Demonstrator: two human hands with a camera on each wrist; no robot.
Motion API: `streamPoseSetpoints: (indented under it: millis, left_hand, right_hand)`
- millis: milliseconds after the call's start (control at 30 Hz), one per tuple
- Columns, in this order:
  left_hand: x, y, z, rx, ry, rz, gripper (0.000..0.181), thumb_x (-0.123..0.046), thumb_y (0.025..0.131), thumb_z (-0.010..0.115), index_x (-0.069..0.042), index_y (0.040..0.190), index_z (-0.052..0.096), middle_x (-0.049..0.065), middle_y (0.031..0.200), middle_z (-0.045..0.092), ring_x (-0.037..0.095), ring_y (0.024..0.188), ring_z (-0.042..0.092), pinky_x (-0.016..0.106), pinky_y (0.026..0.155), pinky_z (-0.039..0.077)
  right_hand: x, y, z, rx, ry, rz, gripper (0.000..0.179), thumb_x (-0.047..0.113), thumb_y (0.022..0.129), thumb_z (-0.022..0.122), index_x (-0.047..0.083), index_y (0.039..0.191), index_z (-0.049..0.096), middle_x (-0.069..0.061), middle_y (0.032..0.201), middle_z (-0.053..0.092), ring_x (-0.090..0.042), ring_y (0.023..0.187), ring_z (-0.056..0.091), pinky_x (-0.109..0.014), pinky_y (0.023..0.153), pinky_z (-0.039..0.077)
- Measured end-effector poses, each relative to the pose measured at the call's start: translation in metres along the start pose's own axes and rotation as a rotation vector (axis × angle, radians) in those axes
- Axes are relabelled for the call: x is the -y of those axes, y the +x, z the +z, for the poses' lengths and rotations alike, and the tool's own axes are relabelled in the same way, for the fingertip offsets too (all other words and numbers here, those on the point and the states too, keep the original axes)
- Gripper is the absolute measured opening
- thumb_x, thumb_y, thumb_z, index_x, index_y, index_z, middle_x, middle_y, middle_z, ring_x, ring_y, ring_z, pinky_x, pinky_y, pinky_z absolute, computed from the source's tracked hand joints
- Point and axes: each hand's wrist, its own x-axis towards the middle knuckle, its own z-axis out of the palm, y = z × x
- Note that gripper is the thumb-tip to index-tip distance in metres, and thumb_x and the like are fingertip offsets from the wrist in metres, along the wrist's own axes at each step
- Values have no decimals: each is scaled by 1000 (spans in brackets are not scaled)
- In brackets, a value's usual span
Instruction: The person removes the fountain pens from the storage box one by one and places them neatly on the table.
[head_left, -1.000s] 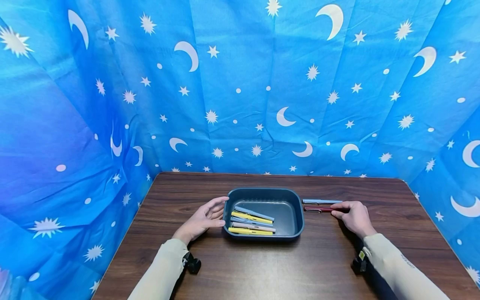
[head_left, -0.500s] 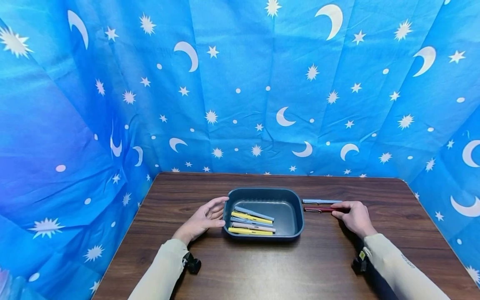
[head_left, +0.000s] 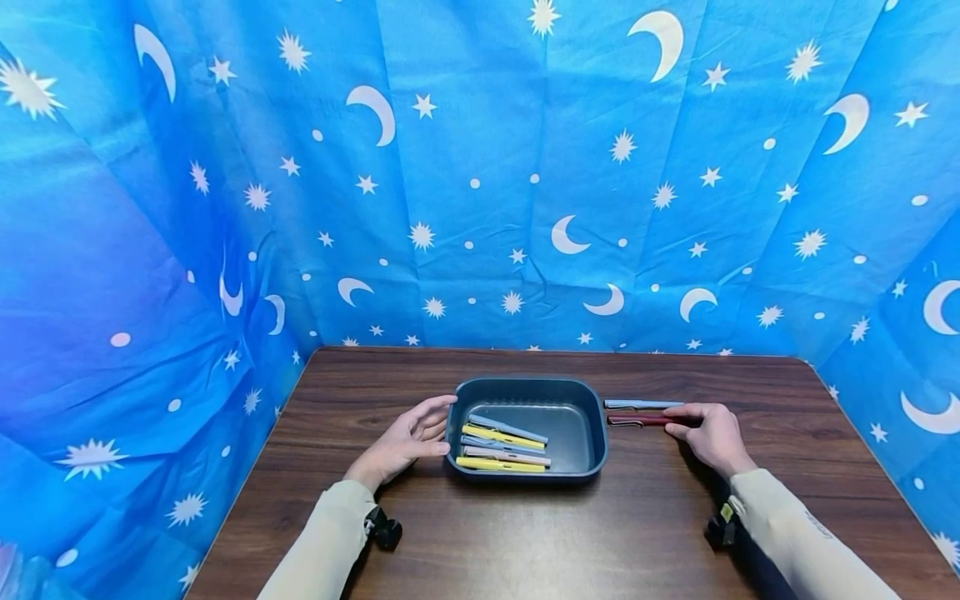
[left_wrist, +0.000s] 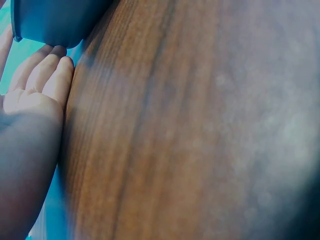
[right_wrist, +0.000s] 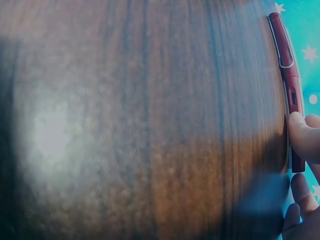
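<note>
My right hand pinches the rear end of a dark red pen between thumb and fingers, on the table right of the tray. In the right wrist view, this pen shows its wire clip and a small barrel window. Just behind it lies a light blue pen, roughly parallel. At the left end of the dark grey-blue tray, my left hand has its fingers extended, with thumb and fingertips right at the rim. From the left wrist, those fingers reach up to the tray's wall.
Several pens lie side by side in the tray's left part, among them a yellow pen, a pinkish pen and a blue pen. The wooden table reaches back to a blue curtain with moons and stars.
</note>
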Motion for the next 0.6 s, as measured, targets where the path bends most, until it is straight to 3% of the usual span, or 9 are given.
streamPoseSetpoints:
  millis: [367,433,533,600]
  left_hand:
    - [0,0,0,-5,-2,-3,74,-7,97,75,-25,160,41,5,167,40,26,156,34,46,125,33]
    - [1,0,0,-5,-2,-2,74,-7,97,75,-25,160,41,5,167,40,27,156,34,46,125,33]
    - [1,0,0,-6,-2,-1,74,-7,97,75,-25,160,41,5,167,40,27,156,34,46,125,33]
    - [2,1,0,-4,-3,1,74,-7,97,75,-25,160,41,5,167,40,27,156,34,46,125,33]
  right_hand:
    - [-1,-5,-9,-19,48,-14,26,7,92,80,4,118,79,-21,118,76,-44,116,67,-61,99,52]
    - [0,-6,-11,-17,56,-8,27,8,93,80,4,120,78,-20,119,76,-42,117,67,-52,98,56]
    - [2,-7,-14,-9,89,10,30,10,94,79,4,124,77,-20,122,75,-39,118,67,-27,89,58]
    - [5,-8,-17,12,146,40,33,10,96,78,4,128,74,-23,127,72,-35,102,71,-20,73,56]
